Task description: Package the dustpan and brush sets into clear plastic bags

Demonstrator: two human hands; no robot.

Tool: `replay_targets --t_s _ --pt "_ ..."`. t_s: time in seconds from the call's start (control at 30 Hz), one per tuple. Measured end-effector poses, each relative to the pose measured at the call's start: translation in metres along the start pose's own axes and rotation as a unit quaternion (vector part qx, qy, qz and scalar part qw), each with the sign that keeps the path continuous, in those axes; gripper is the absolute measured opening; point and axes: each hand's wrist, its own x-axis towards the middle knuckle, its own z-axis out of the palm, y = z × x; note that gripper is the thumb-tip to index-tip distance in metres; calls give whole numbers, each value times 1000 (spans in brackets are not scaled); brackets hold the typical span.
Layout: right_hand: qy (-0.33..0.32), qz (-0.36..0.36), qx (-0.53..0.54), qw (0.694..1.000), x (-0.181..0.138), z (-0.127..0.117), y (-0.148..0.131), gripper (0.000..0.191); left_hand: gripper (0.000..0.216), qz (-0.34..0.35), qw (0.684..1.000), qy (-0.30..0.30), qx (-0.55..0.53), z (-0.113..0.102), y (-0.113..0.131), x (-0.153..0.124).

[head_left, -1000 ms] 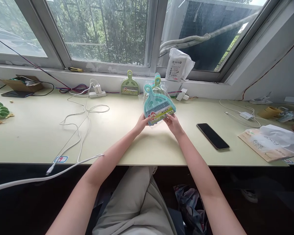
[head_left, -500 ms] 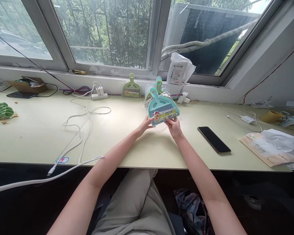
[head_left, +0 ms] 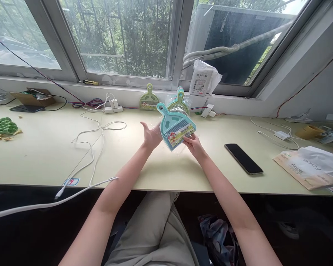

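A small teal dustpan-and-brush set [head_left: 174,126] in clear plastic wrap is held above the pale green table [head_left: 44,155], tilted with its handle up and to the left. My right hand [head_left: 192,142] pinches its lower right corner. My left hand [head_left: 150,135] is at the set's left edge, palm up with fingers spread, touching the wrap. Behind it, more wrapped sets [head_left: 178,101] lean at the window sill, and a green set [head_left: 149,99] stands to their left.
White charging cables [head_left: 91,144] and a power strip [head_left: 113,108] lie to the left. A black phone [head_left: 243,158] lies to the right, then a paper pack [head_left: 305,170]. A white bag [head_left: 204,78] sits on the sill. Green items [head_left: 0,125] lie far left.
The teal set has tilted and shifted left. My left hand has let go of its lower edge and opened beside it. My right hand still holds the corner.
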Motion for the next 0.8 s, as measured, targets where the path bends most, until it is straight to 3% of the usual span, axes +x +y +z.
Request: replay_targets --t_s 0.23,0.47,0.63,0.8 --pt "-37 26 -7 999 -5 10 5 43 96 -58 996 -32 -57 15 -19 -2" --pt "23 -30 -4 999 -1 4 2 40 96 -68 996 -12 -56 17 -31 3" --pt "62 -55 -3 997 1 -2 2 38 68 -83 996 16 43 17 -40 2" --pt "69 -60 -4 996 4 -7 2 42 58 -86 992 12 88 19 -47 0"
